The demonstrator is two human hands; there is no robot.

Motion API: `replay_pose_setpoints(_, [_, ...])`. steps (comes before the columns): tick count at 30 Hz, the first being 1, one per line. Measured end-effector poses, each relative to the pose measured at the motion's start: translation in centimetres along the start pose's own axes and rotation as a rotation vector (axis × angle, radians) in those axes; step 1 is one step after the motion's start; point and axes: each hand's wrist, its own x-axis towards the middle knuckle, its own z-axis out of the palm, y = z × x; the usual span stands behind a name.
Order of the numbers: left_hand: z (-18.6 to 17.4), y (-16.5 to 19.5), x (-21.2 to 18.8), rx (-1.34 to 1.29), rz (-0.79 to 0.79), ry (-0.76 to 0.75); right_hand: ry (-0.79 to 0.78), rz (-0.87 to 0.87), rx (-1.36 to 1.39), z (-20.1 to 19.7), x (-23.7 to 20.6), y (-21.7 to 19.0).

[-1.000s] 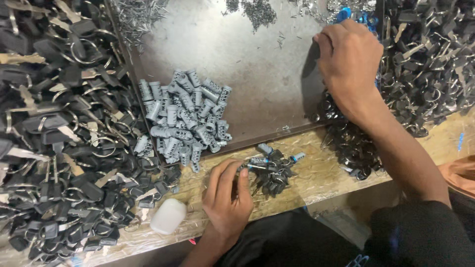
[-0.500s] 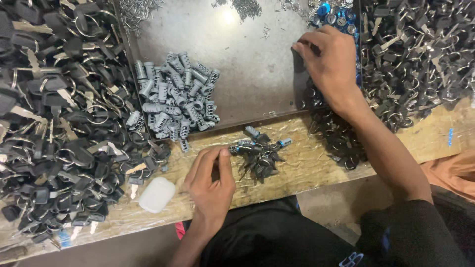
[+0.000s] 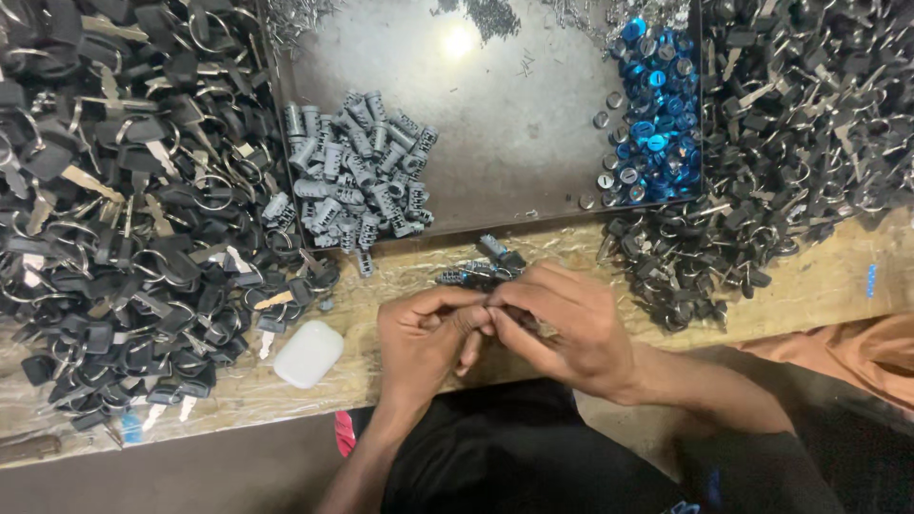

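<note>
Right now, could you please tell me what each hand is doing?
Left hand: fingers curled, pinching at something small; what it is cannot be told.
Right hand: fingers curled against the left's fingertips; what it holds cannot be told.

Left hand and right hand pinched together over wooden desk, beside small heap of dark lock parts; grey metal cylinders piled in steel tray.

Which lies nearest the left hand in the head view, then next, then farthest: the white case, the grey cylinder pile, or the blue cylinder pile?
From the left hand:
1. White case, just to its left on the wooden bench.
2. Grey cylinder pile, above it, in the metal tray's left part.
3. Blue cylinder pile, far up and right, in the tray's right corner.
</note>
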Motion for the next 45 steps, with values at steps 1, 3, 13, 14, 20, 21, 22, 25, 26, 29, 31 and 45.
replay_pose_setpoints(1, [-0.3, -0.2, -0.1, 0.010, 0.026, 0.044, -0.036, 0.013, 0.056, 0.0, 0.4, 0.2])
replay_pose_setpoints(3, [-0.7, -0.7, -0.3, 0.029, 0.097, 0.126, -0.103, 0.022, 0.160, -0.8, 2.6, 1.8])
replay_pose_setpoints(13, [-0.2, -0.4, -0.2, 0.539, 0.300, 0.282, -0.028, -0.195, -0.612, -3.3, 11.8, 13.7])
replay_pose_setpoints(14, [-0.2, -0.4, -0.2, 0.531, 0.326, 0.281, -0.048, -0.199, -0.623, -3.4, 12.0, 13.9])
replay_pose_setpoints(20, [-0.5, -0.6, -0.2, 0.594, 0.446, 0.282, -0.222, -0.425, -0.800, -3.2, 13.6, 12.2])
replay_pose_setpoints(21, [-0.5, -0.5, -0.2, 0.623, 0.478, 0.286, -0.254, -0.471, -0.847, -3.0, 13.8, 11.7])
replay_pose_setpoints(22, [-0.5, -0.5, -0.2, 0.603, 0.457, 0.277, -0.275, -0.524, -0.892, -2.7, 14.2, 11.2])
replay_pose_setpoints(25, [-0.7, -0.1, -0.1, 0.519, 0.350, 0.248, -0.278, -0.618, -0.989, -1.8, 15.3, 9.8])
replay_pose_setpoints(26, [-0.8, 0.1, -0.1, 0.462, 0.281, 0.250, -0.256, -0.618, -0.990, -1.5, 15.4, 9.1])
replay_pose_setpoints(29, [-1.3, 0.9, -0.2, 0.190, 0.110, 0.156, -0.219, -0.381, -0.566, -1.3, 13.7, 6.5])
replay_pose_setpoints(31, [-1.7, 1.4, -0.5, 0.023, 0.020, 0.093, -0.261, -0.093, -0.121, -1.5, 10.2, 4.2])
replay_pose_setpoints(45, [0.5, 2.0, -2.0, 0.263, -0.019, -0.144, -0.190, 0.514, 0.737, 0.0, -3.8, 1.9])
